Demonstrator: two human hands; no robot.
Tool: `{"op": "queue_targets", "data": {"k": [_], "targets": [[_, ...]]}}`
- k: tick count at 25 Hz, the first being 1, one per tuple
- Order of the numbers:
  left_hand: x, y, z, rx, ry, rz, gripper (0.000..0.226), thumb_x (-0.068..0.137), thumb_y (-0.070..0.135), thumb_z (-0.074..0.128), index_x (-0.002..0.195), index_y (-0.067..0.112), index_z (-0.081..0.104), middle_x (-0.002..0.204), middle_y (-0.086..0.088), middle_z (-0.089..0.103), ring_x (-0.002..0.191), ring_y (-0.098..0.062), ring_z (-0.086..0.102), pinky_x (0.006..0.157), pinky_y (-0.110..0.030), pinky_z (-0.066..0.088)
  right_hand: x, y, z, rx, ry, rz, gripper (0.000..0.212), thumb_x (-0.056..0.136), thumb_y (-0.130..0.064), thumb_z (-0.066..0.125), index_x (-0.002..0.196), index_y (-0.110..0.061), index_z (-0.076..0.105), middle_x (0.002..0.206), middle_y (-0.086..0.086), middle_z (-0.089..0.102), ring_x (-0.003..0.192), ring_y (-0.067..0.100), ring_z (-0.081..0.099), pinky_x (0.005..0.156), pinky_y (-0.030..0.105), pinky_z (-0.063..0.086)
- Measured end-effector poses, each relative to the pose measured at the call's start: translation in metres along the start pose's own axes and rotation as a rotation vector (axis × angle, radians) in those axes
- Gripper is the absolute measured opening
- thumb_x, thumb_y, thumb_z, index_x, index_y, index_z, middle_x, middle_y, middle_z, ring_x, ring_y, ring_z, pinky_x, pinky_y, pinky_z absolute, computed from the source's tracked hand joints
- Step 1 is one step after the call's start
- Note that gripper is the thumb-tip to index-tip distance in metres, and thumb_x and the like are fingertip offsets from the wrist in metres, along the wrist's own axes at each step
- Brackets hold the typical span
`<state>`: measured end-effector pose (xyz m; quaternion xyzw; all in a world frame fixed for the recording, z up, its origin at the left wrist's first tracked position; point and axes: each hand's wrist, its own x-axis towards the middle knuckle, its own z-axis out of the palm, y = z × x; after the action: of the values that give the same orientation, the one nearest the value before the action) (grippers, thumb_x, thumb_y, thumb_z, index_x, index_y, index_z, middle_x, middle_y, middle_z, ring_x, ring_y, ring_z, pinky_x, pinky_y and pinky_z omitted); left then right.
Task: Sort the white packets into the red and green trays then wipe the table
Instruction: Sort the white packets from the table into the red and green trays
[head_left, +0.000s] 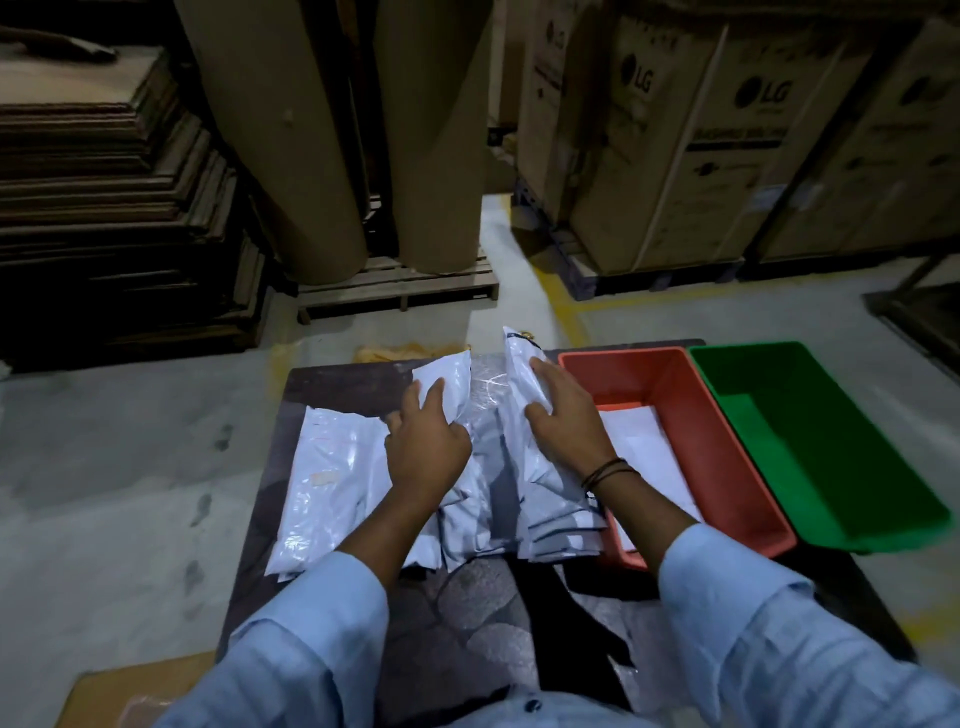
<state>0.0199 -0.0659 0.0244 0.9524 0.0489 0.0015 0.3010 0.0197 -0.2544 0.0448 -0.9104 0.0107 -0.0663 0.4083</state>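
Observation:
Several white packets lie in a loose heap on the dark table (332, 384). My left hand (426, 441) presses on one packet (447, 382) near the middle, fingers curled around its edge. My right hand (563, 410) grips another white packet (519, 358) that stands tilted up on its long edge beside the red tray (691, 400). A flat white packet (644, 447) lies inside the red tray. The green tray (810, 447) to its right holds nothing. One more packet (327, 467) lies flat at the left of the heap.
Large cardboard rolls (291, 135) on a wooden pallet stand behind the table. Stacked cardboard sheets (104, 208) fill the left. Big LG cartons (701, 135) stand at the back right. A flat cardboard piece (130, 691) lies on the floor near left.

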Motion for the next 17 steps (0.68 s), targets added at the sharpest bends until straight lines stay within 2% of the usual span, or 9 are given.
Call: {"op": "queue_targets", "data": {"k": [3,7,9,13,17], "targets": [[-0.003,0.023,0.008,-0.017,-0.003,0.041,0.066,0.091,0.022,0.053,0.154,0.028,0.035,0.165,-0.003,0.023,0.139,-0.042,0.033,0.106,-0.051,0.044,-0.002,0.014,-0.028,-0.051,0.015,-0.011,0.065,0.081,-0.02,0.051,0.145,-0.013,0.046,0.153,0.009,0.04,0.144,0.02,0.033,0.116,0.026,0.025],[-0.016,0.058,0.025,0.008,-0.042,0.124,0.065,0.091,0.024,0.055,0.154,0.027,0.036,0.165,-0.004,0.025,0.139,-0.041,0.034,0.11,-0.051,0.042,-0.016,0.04,-0.066,-0.158,0.067,0.001,0.062,0.086,-0.011,0.056,0.147,-0.011,0.043,0.157,0.012,0.034,0.146,0.022,0.029,0.117,0.03,0.024],[-0.024,0.077,0.036,0.029,-0.051,0.163,0.064,0.092,0.024,0.055,0.153,0.027,0.037,0.164,-0.006,0.026,0.139,-0.041,0.035,0.11,-0.05,0.041,-0.023,0.06,-0.087,-0.239,0.086,-0.032,0.063,0.085,-0.013,0.054,0.147,-0.013,0.044,0.157,0.015,0.032,0.146,0.026,0.029,0.119,0.037,0.027],[-0.035,0.119,0.064,0.072,-0.057,0.187,0.063,0.093,0.027,0.054,0.154,0.028,0.036,0.165,-0.005,0.026,0.14,-0.042,0.034,0.111,-0.049,0.038,-0.03,0.106,-0.127,-0.384,0.082,-0.071,0.068,0.079,-0.019,0.049,0.146,-0.025,0.046,0.157,0.016,0.031,0.145,0.034,0.03,0.116,0.044,0.033],[-0.045,0.174,0.099,0.08,-0.053,0.153,0.064,0.093,0.027,0.054,0.154,0.03,0.035,0.165,-0.003,0.025,0.139,-0.039,0.035,0.11,-0.047,0.04,-0.026,0.158,-0.172,-0.424,0.073,-0.083,0.068,0.078,-0.019,0.051,0.145,-0.026,0.046,0.157,0.016,0.031,0.145,0.035,0.03,0.112,0.047,0.038]]}}
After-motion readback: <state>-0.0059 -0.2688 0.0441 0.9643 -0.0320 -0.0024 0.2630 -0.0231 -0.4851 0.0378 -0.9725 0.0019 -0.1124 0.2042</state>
